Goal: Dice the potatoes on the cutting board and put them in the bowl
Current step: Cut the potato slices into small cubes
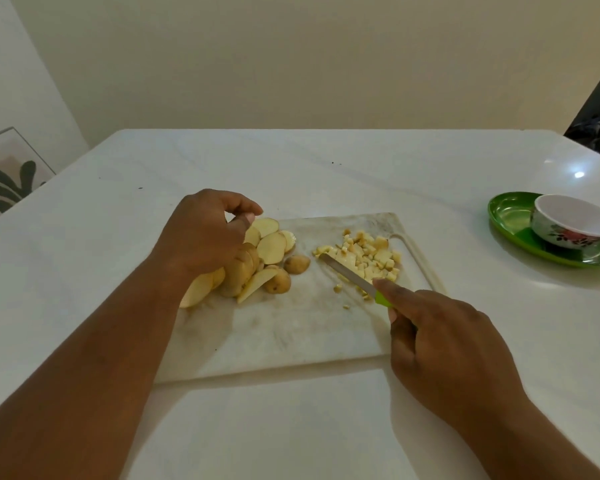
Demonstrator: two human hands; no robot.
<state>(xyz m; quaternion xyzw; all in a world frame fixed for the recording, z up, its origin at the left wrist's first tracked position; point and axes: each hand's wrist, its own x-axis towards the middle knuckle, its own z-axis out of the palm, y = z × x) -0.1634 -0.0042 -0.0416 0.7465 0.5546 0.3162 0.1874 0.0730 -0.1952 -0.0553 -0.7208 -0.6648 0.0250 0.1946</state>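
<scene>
Right hand [444, 344] has its grip curled round the green handle of the knife [352, 277], forefinger along the spine, blade tip resting against the diced potato pile [368, 256] at the far right of the cutting board [291, 334]. Left hand [201, 233] has fingers curled over the potato slices [253, 261] stacked at the board's left; whether its grip pinches one I cannot tell. To dice well, I judge a few slices should be stacked flat, steadied with fingertips tucked back, cut into strips and then across. On the tabletop [291, 168], well to the right, the bowl [574, 221] stands on a green plate [506, 213], holding no potato yet; stray cubes lie near the blade.
</scene>
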